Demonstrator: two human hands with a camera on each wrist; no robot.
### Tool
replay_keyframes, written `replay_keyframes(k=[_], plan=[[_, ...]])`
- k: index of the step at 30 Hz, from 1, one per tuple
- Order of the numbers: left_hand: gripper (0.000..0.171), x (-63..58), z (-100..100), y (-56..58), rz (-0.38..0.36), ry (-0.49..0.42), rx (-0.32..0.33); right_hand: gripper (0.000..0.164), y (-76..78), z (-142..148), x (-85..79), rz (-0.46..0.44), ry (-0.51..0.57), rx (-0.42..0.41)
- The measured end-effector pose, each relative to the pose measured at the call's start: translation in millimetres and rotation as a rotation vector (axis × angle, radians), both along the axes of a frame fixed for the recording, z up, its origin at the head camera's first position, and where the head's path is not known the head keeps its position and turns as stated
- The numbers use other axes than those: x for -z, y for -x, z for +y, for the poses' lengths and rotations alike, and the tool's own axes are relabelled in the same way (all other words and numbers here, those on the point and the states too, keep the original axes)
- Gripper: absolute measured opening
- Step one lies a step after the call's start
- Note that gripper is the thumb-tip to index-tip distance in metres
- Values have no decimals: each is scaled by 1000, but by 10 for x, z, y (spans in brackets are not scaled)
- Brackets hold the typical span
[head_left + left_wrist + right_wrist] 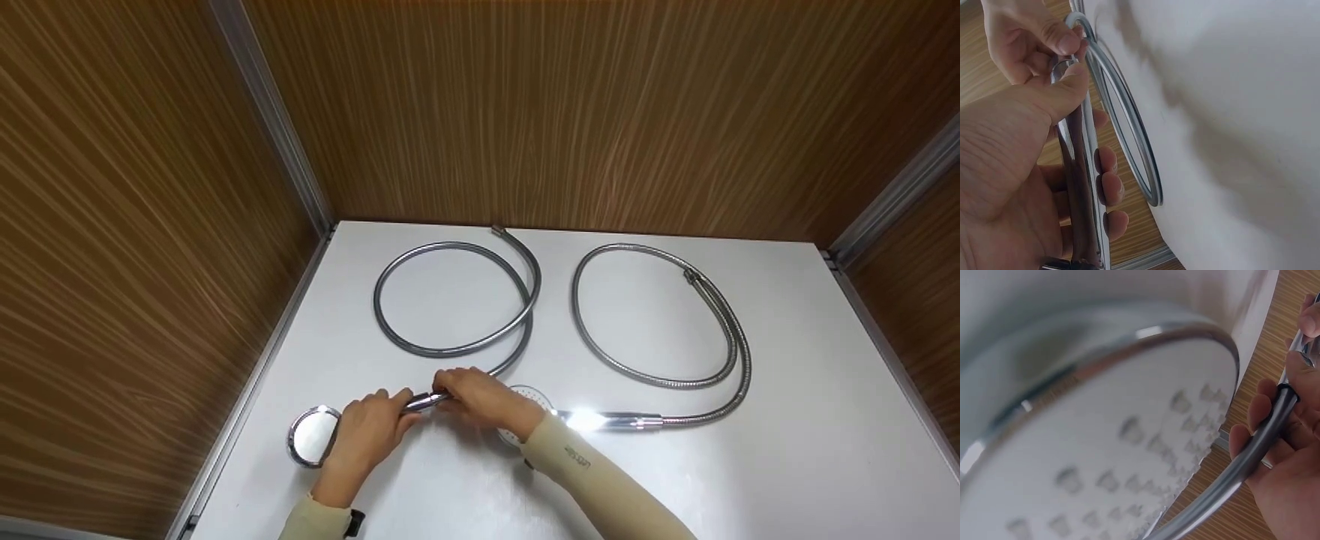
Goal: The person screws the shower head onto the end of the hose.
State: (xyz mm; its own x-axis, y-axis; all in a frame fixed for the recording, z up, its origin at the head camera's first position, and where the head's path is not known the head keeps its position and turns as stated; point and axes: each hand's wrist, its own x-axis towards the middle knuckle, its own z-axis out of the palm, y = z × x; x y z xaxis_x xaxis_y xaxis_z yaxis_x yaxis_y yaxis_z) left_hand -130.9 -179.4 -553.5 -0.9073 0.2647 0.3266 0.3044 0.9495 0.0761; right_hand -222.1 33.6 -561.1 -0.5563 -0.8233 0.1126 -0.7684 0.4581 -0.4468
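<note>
My left hand [371, 429] grips the chrome handle [1075, 185] of a shower head [313, 436], whose round end sticks out to the left of the hand. At the handle's end, my right hand [480, 399] holds the end of a grey shower hose [1224, 478] between thumb and fingers. Handle and hose end meet between the two hands; whether they are threaded together I cannot tell. From there the hose loops on the white table toward the back. Under my right wrist lies a second shower head [1129, 439] with a white nozzle face, partly hidden by the forearm.
The second shower head's handle [619, 421] joins a ribbed metal hose [577, 300] coiled at the right. A loose hose end [499, 230] lies near the back edge of the white table [810, 390]. Wood-grain panels [562, 112] stand behind and at both sides.
</note>
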Motion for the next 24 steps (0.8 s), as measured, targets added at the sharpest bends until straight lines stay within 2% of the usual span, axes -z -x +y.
replay_keyframes(k=[8, 13, 19, 24], plan=[[34, 18, -2, 6, 3, 7, 13, 22, -10, 10, -7, 66, -35, -32], [34, 18, -1, 7, 10, 21, 15, 34, -19, 6, -6, 10, -36, -4], [32, 7, 7, 2, -17, -23, 21, 18, 2, -9, -11, 24, -30, -2], [32, 15, 9, 1, -36, -23, 15, 16, 5, -9, -7, 46, -68, -25]])
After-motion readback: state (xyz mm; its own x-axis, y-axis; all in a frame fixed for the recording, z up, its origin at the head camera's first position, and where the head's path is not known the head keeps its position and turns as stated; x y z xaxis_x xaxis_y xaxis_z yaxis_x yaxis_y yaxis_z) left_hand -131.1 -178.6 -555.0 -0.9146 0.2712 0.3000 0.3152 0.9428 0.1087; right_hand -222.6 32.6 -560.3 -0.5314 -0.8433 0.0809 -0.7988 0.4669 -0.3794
